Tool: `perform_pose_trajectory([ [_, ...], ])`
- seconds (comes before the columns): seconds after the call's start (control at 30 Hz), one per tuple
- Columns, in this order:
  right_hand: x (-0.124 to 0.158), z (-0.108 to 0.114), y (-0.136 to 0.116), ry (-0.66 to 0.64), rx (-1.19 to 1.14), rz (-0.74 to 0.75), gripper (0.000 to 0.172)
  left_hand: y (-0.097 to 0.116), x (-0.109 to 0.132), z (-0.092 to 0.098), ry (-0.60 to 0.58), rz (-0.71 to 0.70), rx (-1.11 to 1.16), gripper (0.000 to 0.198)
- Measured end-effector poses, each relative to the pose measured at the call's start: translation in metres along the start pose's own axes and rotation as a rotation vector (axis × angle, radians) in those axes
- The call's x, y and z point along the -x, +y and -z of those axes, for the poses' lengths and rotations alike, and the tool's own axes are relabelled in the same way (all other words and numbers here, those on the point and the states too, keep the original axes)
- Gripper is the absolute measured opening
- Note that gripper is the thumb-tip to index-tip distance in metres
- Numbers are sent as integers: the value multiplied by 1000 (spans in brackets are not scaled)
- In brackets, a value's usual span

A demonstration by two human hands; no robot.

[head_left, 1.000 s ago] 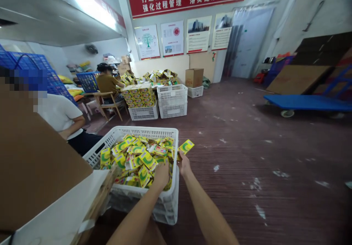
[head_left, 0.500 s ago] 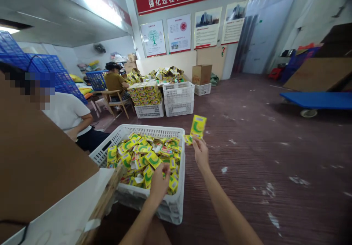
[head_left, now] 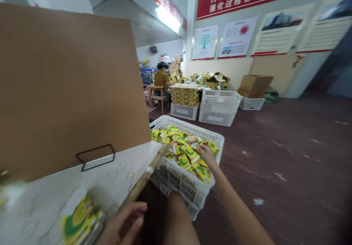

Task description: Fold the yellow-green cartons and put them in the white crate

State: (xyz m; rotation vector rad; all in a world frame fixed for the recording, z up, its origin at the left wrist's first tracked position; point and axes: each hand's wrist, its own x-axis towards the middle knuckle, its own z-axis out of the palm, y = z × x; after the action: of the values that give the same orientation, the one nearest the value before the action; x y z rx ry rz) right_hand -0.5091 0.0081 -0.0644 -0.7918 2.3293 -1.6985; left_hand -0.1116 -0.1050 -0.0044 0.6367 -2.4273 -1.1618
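My right hand (head_left: 207, 155) is over the white plastic crate (head_left: 189, 126), its fingers pinched together among small yellow-and-green cardboard boxes (head_left: 189, 151). Whether a box is between those fingertips cannot be made out. Low in the picture, my left hand (head_left: 128, 221) is open at the table's wooden edge, thumb and fingers apart with nothing between them. Just left of it, a blurred group of yellow-and-green packs (head_left: 79, 221) rests on the white tabletop (head_left: 110, 177).
A tall cardboard panel (head_left: 71, 91) and a black wire frame (head_left: 96, 157) stand on the table. The table's wooden edge (head_left: 145, 170) runs beside the crate. Farther back are stacked white crates (head_left: 220, 107), piled yellow cartons (head_left: 184, 95) and a seated person (head_left: 161, 78).
The view has swung left, bringing the tabletop in. My left hand has left the crate for the table edge. My right hand, which held up a yellow box, has come down into the crate.
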Motion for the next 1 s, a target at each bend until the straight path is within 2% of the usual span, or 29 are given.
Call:
perform_pose_trajectory([
  [0.1, 42, -53, -36, -129, -12, 64, 29, -33, 36, 43, 365, 145, -267, 33],
  [0.13, 59, -74, -50, -185, -21, 92, 28, -45, 45, 50, 466, 156, -348, 37],
  [0.2, 99, -118, -80, -307, -38, 161, 23, -69, 61, 56, 582, 115, -481, 45],
  [0.27, 143, -160, -108, -424, -42, 226, 21, -87, 74, 50, 609, 121, -589, 46],
  [0.37, 204, -209, -142, -529, -1, 294, 23, -97, 86, 33, 455, 129, -577, 42],
  [0.43, 232, -230, -157, -564, 57, 330, 19, -95, 90, 23, 384, 90, -545, 47],
  [0.5, 250, -242, -164, -548, 119, 363, 15, -90, 94, 19, 344, 64, -505, 53],
  [0.6, 259, -245, -166, -490, 180, 385, 15, -83, 98, 18, 332, 70, -437, 56],
  [0.73, 258, -242, -160, -433, 200, 375, 26, -78, 101, 20, 324, 52, -376, 55],
  [0.93, 250, -250, -157, -434, 86, 345, 15, -69, 98, 22, 317, 48, -252, 49],
  [1.0, 251, -249, -158, -428, -1, 331, 16, -65, 100, 25, 375, 67, -142, 39],
])
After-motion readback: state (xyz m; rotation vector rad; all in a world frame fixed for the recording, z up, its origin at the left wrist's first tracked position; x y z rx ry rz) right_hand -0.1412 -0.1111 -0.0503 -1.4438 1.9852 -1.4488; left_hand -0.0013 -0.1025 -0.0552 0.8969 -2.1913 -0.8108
